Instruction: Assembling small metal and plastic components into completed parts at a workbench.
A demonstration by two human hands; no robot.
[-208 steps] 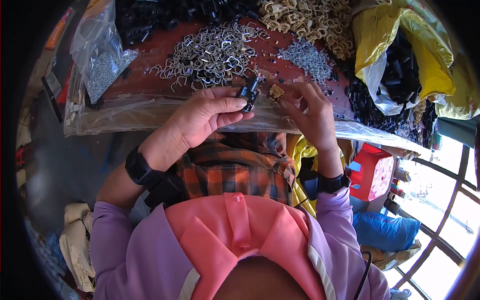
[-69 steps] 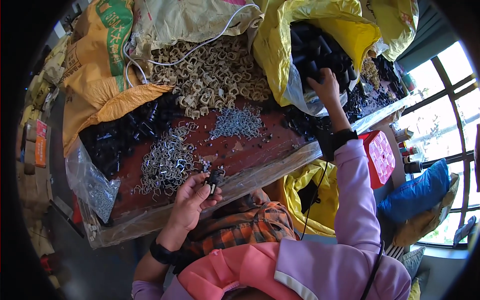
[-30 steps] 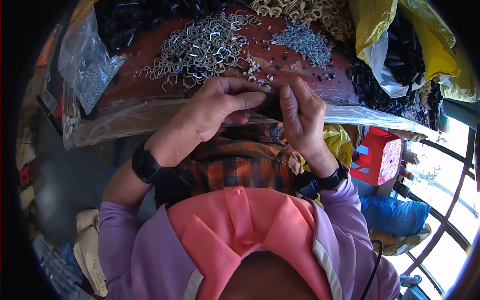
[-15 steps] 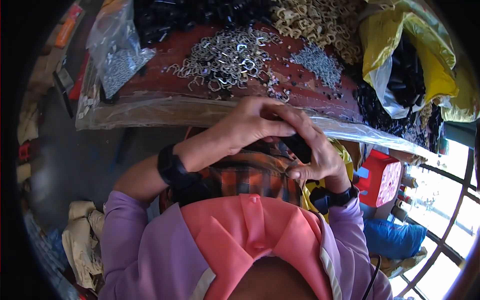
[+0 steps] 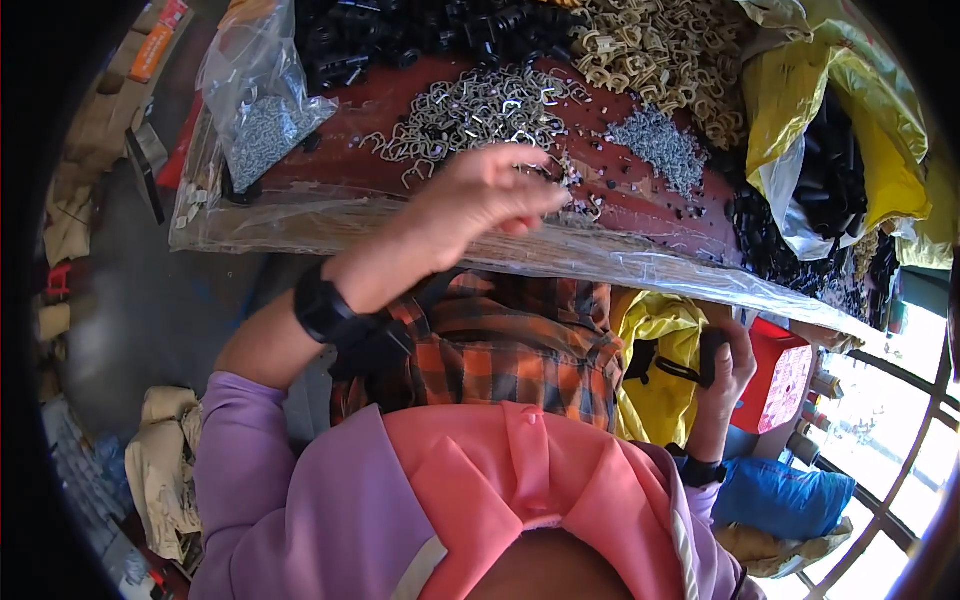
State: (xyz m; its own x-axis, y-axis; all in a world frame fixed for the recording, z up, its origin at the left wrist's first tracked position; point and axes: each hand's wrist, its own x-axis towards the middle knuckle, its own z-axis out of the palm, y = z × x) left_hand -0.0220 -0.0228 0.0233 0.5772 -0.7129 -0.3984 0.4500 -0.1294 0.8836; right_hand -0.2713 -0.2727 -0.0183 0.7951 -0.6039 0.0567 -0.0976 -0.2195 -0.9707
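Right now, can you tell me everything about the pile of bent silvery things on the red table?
The pile is a loose tangle of many thin, curved pieces, mostly U-shaped or hook-like, silvery grey and shiny like metal. They point every which way on the red tabletop, with some straggling out on the left. Black parts are heaped behind it, and small grey bits lie to its right. The left hand hides part of its near side; I can't tell whether they touch.

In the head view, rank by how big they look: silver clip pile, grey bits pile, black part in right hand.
Largest: silver clip pile
Next: grey bits pile
Smallest: black part, partly hidden
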